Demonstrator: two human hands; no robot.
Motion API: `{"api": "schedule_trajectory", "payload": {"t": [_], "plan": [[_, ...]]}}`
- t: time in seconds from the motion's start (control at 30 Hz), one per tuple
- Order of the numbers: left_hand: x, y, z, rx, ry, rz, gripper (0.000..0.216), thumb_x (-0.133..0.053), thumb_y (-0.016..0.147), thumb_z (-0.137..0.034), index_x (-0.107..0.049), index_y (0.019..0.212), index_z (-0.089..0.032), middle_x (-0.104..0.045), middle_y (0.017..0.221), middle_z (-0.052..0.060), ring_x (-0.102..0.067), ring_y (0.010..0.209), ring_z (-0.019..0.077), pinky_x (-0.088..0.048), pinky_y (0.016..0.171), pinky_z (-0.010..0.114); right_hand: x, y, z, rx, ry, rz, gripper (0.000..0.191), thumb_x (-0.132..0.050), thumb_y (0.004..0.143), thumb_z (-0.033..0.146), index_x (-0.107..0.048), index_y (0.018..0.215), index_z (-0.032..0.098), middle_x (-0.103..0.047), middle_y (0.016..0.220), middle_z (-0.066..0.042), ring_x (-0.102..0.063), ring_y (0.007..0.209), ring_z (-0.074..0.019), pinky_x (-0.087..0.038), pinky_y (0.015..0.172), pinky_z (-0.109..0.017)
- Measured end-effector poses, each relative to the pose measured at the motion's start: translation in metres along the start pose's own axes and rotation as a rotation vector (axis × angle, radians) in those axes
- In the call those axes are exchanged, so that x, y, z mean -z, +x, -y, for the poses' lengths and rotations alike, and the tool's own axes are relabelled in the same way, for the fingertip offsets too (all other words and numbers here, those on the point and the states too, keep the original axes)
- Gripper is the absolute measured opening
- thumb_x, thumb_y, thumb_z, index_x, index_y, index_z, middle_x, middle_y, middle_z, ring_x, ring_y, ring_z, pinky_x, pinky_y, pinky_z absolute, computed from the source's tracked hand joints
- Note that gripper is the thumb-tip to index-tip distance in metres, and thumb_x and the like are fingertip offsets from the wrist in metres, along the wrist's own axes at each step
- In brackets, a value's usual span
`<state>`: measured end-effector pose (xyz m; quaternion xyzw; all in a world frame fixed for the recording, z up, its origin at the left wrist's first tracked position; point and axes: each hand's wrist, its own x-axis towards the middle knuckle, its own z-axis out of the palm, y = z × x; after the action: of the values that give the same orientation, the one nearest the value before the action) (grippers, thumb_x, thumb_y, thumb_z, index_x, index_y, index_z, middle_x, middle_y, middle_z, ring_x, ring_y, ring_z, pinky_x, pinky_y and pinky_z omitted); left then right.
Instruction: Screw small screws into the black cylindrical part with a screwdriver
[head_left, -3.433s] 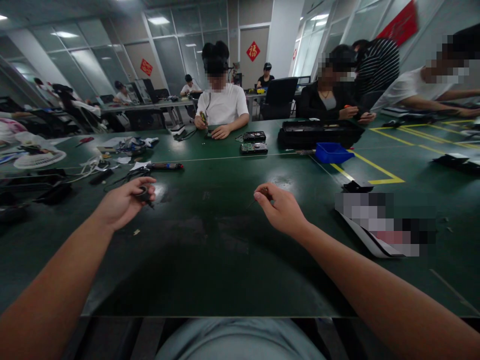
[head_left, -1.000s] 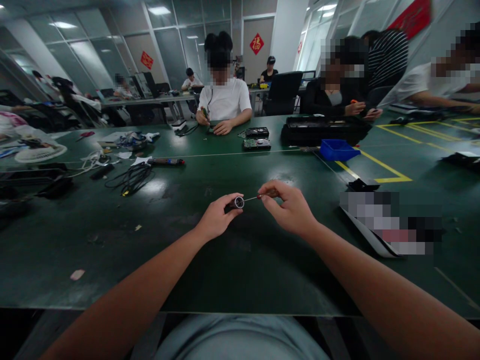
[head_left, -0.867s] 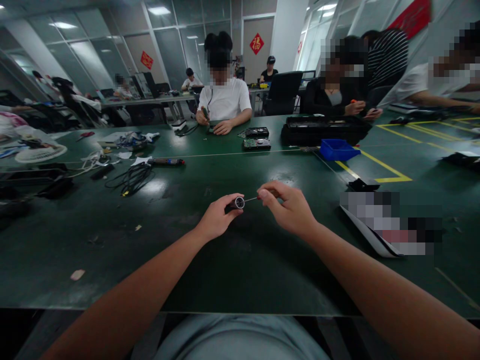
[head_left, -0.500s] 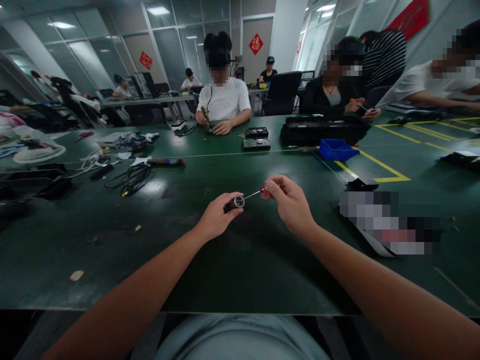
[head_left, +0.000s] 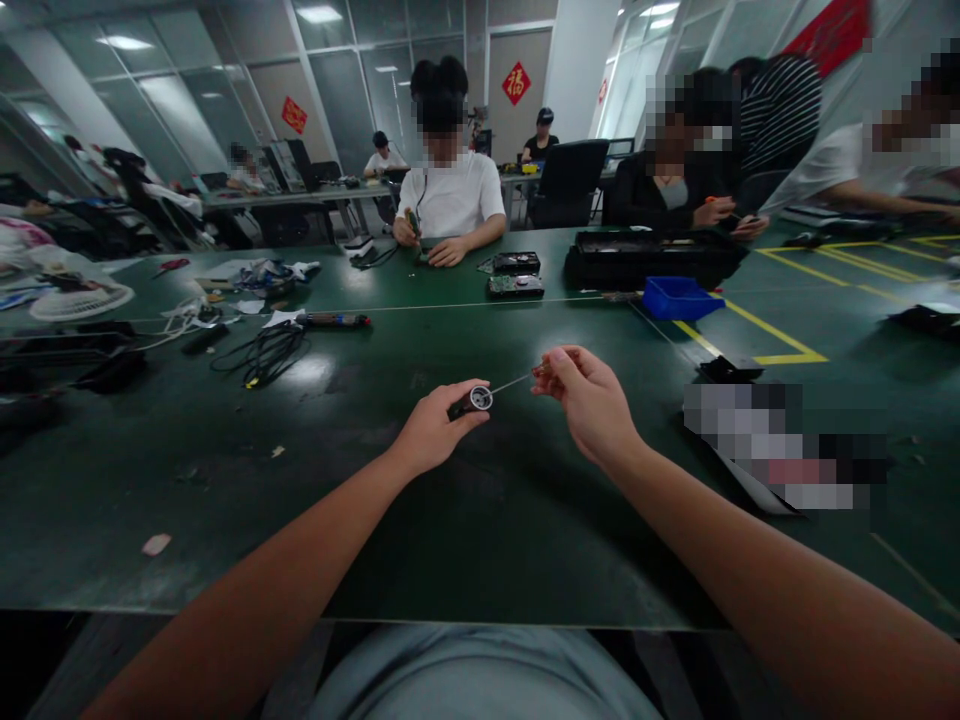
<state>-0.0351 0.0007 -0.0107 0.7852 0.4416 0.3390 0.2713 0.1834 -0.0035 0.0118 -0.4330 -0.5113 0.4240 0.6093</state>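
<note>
In the middle of the head view, my left hand [head_left: 433,430] is closed around a short dark cylinder [head_left: 457,408]. The cylinder's open end, with a silver ring [head_left: 481,398], points toward my right hand. Pinched between the thumb and fingers of my right hand [head_left: 592,400] is a thin screwdriver [head_left: 511,383] with a reddish handle, mostly covered by the fingers. Its shaft slants down to the left, and the tip is at the ring's right edge; whether it touches is too small to tell. Both hands are above the green table [head_left: 510,540].
Ahead are hard drives [head_left: 515,286], a long black housing [head_left: 652,260] and a blue tray [head_left: 681,298]. Right of my forearm lies a pale, blurred-out object [head_left: 765,450]. Black cable [head_left: 274,350] and a pen-like tool [head_left: 330,321] lie left. A co-worker [head_left: 450,200] sits opposite.
My right hand has drawn slightly to the right with the screwdriver, and its tip has shifted from inside the ring to the ring's edge. My left hand keeps its hold on the cylinder.
</note>
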Motion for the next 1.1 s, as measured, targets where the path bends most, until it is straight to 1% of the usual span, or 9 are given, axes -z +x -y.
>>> {"api": "schedule_trajectory", "payload": {"t": [0.1,0.27,0.5,0.57,0.7,0.8,0.9,1.0,1.1], "plan": [[0.000,-0.001,-0.001,0.006,0.013,0.005,0.043,-0.068,0.088,-0.029,-0.060,0.130,-0.029,-0.063,0.128,0.003,-0.056,0.119,0.0236,-0.042,0.106,0.043,-0.001,-0.004,0.005,0.110,-0.173,0.029,0.024,-0.056,0.092,0.044,-0.060,0.089,0.021,-0.065,0.080,-0.002,-0.061,0.072,-0.0156,-0.052,0.072,-0.034],[-0.001,-0.001,-0.001,-0.005,0.026,0.021,0.043,-0.070,0.086,-0.028,-0.061,0.128,-0.030,-0.066,0.121,0.003,-0.058,0.113,0.0229,-0.043,0.102,0.041,-0.002,-0.009,0.013,0.198,-0.342,0.056,0.020,-0.054,0.094,0.041,-0.060,0.089,0.021,-0.068,0.077,-0.002,-0.063,0.071,-0.0163,-0.050,0.069,-0.033],[-0.001,-0.001,0.000,-0.010,0.040,0.036,0.042,-0.071,0.085,-0.027,-0.062,0.126,-0.028,-0.066,0.117,0.004,-0.058,0.111,0.0232,-0.044,0.100,0.042,0.002,-0.013,0.019,0.295,-0.643,0.028,0.029,-0.067,0.084,0.048,-0.063,0.073,0.022,-0.066,0.067,-0.001,-0.057,0.059,-0.0151,-0.042,0.057,-0.030],[-0.001,-0.001,0.000,-0.011,0.043,0.035,0.041,-0.071,0.085,-0.026,-0.062,0.125,-0.029,-0.066,0.116,0.004,-0.058,0.110,0.0229,-0.044,0.100,0.042,0.002,-0.014,0.020,0.311,-0.634,0.066,0.024,-0.066,0.086,0.045,-0.065,0.078,0.022,-0.069,0.071,-0.001,-0.060,0.062,-0.0162,-0.044,0.059,-0.031],[0.000,-0.001,0.001,-0.018,0.038,0.028,0.040,-0.071,0.086,-0.027,-0.062,0.125,-0.028,-0.066,0.116,0.003,-0.058,0.111,0.0218,-0.044,0.100,0.040,0.004,-0.014,0.020,0.364,-0.588,0.169,0.017,-0.058,0.092,0.035,-0.066,0.101,0.023,-0.073,0.088,-0.004,-0.068,0.079,-0.0198,-0.051,0.072,-0.035],[0.001,-0.001,0.002,-0.027,0.035,0.019,0.040,-0.071,0.085,-0.026,-0.062,0.124,-0.027,-0.066,0.118,0.003,-0.058,0.112,0.0216,-0.043,0.102,0.040,0.006,-0.013,0.019,0.394,-0.607,0.213,0.016,-0.055,0.092,0.029,-0.065,0.104,0.024,-0.073,0.092,-0.004,-0.069,0.083,-0.0205,-0.051,0.076,-0.036],[0.000,-0.001,0.003,-0.025,0.039,0.020,0.040,-0.071,0.085,-0.027,-0.062,0.125,-0.027,-0.066,0.118,0.004,-0.058,0.112,0.0224,-0.044,0.102,0.042,0.006,-0.013,0.020,0.394,-0.623,0.230,0.017,-0.052,0.094,0.032,-0.065,0.099,0.023,-0.072,0.083,-0.002,-0.068,0.076,-0.0187,-0.050,0.071,-0.033],[0.000,-0.001,0.003,-0.017,0.042,0.024,0.040,-0.071,0.085,-0.027,-0.062,0.124,-0.028,-0.066,0.119,0.004,-0.058,0.112,0.0227,-0.044,0.102,0.043,0.004,-0.014,0.022,0.378,-0.673,0.206,0.024,-0.048,0.097,0.039,-0.065,0.091,0.023,-0.068,0.069,0.000,-0.063,0.064,-0.0161,-0.046,0.063,-0.030],[0.000,-0.001,0.002,-0.013,0.038,0.025,0.040,-0.071,0.085,-0.026,-0.063,0.124,-0.028,-0.066,0.118,0.004,-0.058,0.112,0.0225,-0.044,0.102,0.042,0.003,-0.014,0.021,0.356,-0.665,0.191,0.023,-0.048,0.097,0.039,-0.064,0.094,0.023,-0.067,0.068,0.000,-0.062,0.063,-0.0162,-0.045,0.062,-0.030]]}}
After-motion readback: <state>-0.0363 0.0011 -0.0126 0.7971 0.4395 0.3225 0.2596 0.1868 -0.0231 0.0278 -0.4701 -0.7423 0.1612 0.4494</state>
